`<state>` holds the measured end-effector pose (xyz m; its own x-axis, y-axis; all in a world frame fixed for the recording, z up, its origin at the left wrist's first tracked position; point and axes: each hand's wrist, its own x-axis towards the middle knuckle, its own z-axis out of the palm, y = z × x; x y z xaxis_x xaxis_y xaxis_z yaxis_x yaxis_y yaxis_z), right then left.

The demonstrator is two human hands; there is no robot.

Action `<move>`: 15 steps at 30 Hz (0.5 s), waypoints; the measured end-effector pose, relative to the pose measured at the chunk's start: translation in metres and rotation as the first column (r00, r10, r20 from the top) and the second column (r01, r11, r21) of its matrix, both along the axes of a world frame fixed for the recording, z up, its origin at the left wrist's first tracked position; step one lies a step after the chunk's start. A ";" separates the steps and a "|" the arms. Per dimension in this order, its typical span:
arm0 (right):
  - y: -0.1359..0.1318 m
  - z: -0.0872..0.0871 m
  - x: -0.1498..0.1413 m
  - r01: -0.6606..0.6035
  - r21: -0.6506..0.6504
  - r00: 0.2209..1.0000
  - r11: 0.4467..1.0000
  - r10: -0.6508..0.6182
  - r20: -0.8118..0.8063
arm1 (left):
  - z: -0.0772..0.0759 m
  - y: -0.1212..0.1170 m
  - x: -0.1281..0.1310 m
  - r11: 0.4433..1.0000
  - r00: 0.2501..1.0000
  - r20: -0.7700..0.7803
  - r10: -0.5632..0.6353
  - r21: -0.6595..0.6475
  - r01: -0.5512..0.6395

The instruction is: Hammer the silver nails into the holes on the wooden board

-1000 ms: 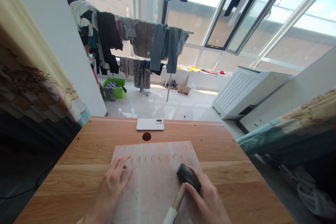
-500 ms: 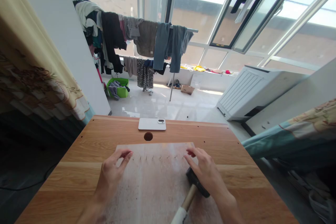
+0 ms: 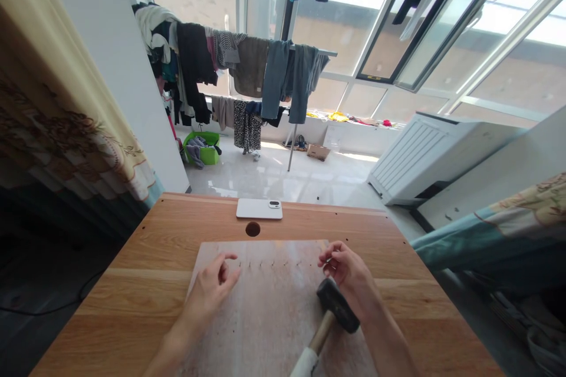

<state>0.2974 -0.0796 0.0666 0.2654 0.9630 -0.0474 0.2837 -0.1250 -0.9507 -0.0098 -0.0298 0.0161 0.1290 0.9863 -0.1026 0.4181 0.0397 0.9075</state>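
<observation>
A pale wooden board (image 3: 265, 306) lies on the brown wooden table (image 3: 132, 283), with a row of small nails (image 3: 269, 263) standing near its far edge. My left hand (image 3: 212, 288) hovers over the board's left part, fingers curled loosely with a small gap between thumb and forefinger, nothing visible in them. My right hand (image 3: 347, 271) rests at the board's right edge, fingers pinched together on what looks like a small nail. A black-headed mallet (image 3: 333, 312) with a wooden handle lies on the board just beside my right wrist.
A white phone (image 3: 259, 208) lies face down at the table's far edge, next to a round hole (image 3: 253, 228). Beyond the table stand a clothes rack (image 3: 247, 65), a green basket (image 3: 203, 148), a white radiator cover (image 3: 424, 153) and curtains on both sides.
My right hand let go of the mallet, which now lies on the board, and moved to the right end of the nail row, then pinched shut. My left hand shifted right and curled.
</observation>
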 end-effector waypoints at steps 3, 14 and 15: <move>0.001 0.000 -0.006 -0.015 -0.042 1.000 0.999 0.015 0.006 | 0.002 -0.002 0.006 0.986 0.974 -0.217 -0.065 0.135 0.096; 0.017 -0.010 -0.028 -0.112 -0.226 0.765 0.968 0.229 0.602 | 0.020 0.004 0.017 0.932 0.818 0.533 0.216 -0.362 -0.010; 0.019 -0.009 -0.029 -0.128 -0.241 0.737 0.962 0.255 0.626 | 0.022 0.000 0.018 0.887 0.724 0.628 0.285 -0.459 0.048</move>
